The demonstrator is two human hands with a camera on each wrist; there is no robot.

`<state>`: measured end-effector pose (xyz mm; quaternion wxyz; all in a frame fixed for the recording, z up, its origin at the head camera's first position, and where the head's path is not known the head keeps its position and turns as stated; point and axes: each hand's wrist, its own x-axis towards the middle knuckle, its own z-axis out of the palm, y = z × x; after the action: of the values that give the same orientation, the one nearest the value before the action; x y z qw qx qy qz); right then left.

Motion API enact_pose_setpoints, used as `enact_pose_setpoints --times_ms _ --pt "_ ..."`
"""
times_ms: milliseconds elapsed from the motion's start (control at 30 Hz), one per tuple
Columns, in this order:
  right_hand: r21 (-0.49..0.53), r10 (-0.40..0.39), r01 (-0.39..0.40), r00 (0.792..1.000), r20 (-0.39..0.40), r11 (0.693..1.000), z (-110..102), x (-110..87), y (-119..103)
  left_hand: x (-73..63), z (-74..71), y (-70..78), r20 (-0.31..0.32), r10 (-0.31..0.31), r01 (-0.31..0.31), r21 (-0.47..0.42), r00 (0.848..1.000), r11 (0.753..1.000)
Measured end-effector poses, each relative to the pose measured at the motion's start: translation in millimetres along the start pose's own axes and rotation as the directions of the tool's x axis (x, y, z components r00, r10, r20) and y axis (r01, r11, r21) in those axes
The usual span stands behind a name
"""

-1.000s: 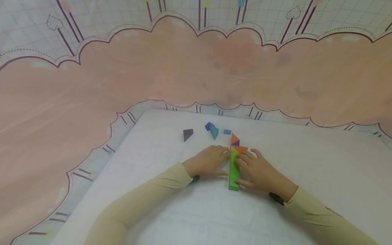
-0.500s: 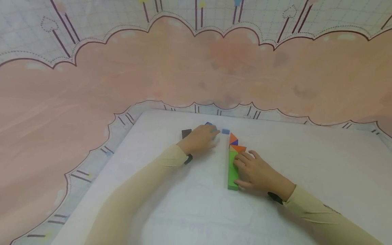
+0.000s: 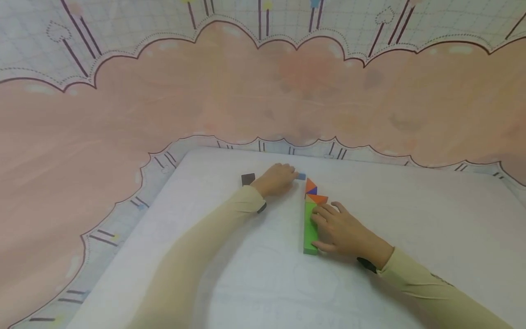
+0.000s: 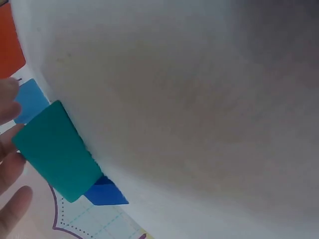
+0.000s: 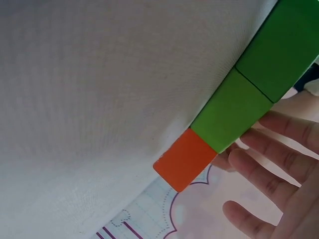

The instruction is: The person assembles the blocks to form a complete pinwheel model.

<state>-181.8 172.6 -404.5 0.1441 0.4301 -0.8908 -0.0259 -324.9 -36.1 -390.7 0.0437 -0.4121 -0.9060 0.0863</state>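
Observation:
My left hand [image 3: 276,179] reaches over the far blocks and hides the teal and dark blue ones in the head view. The left wrist view has its fingers [image 4: 10,172] against a teal block [image 4: 60,152], with a dark blue block [image 4: 105,193] behind. A small light blue block [image 3: 302,176] sits just beyond those fingertips. My right hand [image 3: 339,230] rests along the right side of a green row [image 3: 310,228], fingers extended in the right wrist view. Orange triangles [image 3: 319,198] and a purple-blue triangle [image 3: 313,191] continue that row at its far end.
A dark, nearly black block [image 3: 248,178] lies left of my left hand, partly behind the wrist. White covering [image 3: 255,283] spreads under everything, and a patterned pink cloth [image 3: 230,100] hangs beyond the far edge.
My left hand has left the green row's left side and gone away to the far teal and blue blocks, then slightly right. My right hand stays at the green row.

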Motion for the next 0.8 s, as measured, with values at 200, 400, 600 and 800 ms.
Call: enact_pose_setpoints --times_ms 200,400,600,800 --pt "0.0 0.005 -0.005 1.0 0.007 1.0 -0.8 0.7 -0.5 0.8 -3.1 -1.1 0.036 -0.019 0.017 0.053 0.999 0.998" --pt "-0.002 -0.002 0.002 1.0 -0.007 1.0 1.3 0.6 0.4 7.7 -0.8 -8.4 0.068 -0.054 0.05 0.067 0.996 0.997" --pt "0.002 -0.002 0.002 1.0 -0.007 1.0 -0.6 0.6 -0.6 19.2 4.4 -9.1 0.052 -0.088 0.084 0.065 0.995 0.994" --pt "0.003 0.002 -0.002 1.0 0.004 1.0 -0.4 0.2 -0.7 26.5 5.5 -4.6 0.044 -0.084 0.082 0.056 0.995 0.995"
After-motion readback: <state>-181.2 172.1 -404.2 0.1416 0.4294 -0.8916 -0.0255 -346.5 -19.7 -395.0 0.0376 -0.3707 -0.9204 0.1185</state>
